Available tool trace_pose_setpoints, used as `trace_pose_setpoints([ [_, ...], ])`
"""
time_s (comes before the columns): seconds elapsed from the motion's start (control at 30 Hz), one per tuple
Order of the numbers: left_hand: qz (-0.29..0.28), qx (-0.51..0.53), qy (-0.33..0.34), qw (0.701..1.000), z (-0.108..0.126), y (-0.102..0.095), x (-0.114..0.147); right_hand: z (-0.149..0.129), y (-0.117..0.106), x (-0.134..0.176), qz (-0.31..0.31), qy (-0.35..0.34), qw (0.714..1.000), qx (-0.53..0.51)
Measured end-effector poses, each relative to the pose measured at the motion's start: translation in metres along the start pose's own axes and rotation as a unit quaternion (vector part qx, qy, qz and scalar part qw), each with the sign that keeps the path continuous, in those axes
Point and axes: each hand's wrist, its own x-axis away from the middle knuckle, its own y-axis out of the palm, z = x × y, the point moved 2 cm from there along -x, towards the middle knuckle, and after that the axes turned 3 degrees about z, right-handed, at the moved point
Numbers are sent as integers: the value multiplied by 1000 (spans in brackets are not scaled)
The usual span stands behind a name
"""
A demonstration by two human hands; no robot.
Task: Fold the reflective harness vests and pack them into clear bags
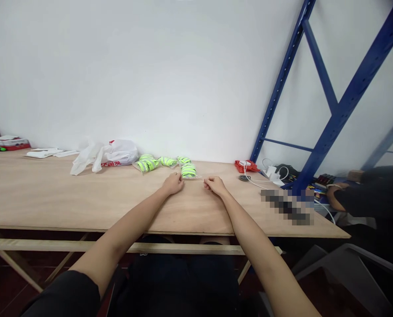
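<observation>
My left hand [174,183] is closed, its fingertips at the left corner of a clear plastic packet [188,170] that holds a folded neon-yellow and silver striped reflective band. What its fingers pinch, if anything, is too small to make out. A short gap to the right of that packet, my right hand [215,185] rests on the table with curled fingers; their inside is hidden. Behind lie more packets of the same striped kind: one larger packet [147,163] at the left, another [168,161] in the middle and a third [183,160] just behind the nearest.
On the wooden table [84,198], a white plastic bag [120,152] and white papers [47,152] lie left. At right are a red cloth [246,166], a white power strip [244,163], cables and a blurred-out dark object [285,207]. A blue rack [328,123] and a person's arm [337,197] stand beyond.
</observation>
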Motion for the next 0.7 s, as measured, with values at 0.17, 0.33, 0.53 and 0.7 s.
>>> trace_pose_setpoints([
  [0.17, -20, -71, -5, 997, -1, 5, -8, 2, 1, -1, -2, -8, 1000, 16],
  [0.33, -64, -107, 12, 992, -2, 11, -16, 2, 2, -1, -1, -10, 999, 48],
  [0.53, -111, -130, 25, 985, -2, 16, -24, -1, 0, 1, 10, -11, 991, 136],
  [0.7, -128, -153, -5, 980, -11, 11, -23, -6, -9, 6, 42, -13, 968, 248],
])
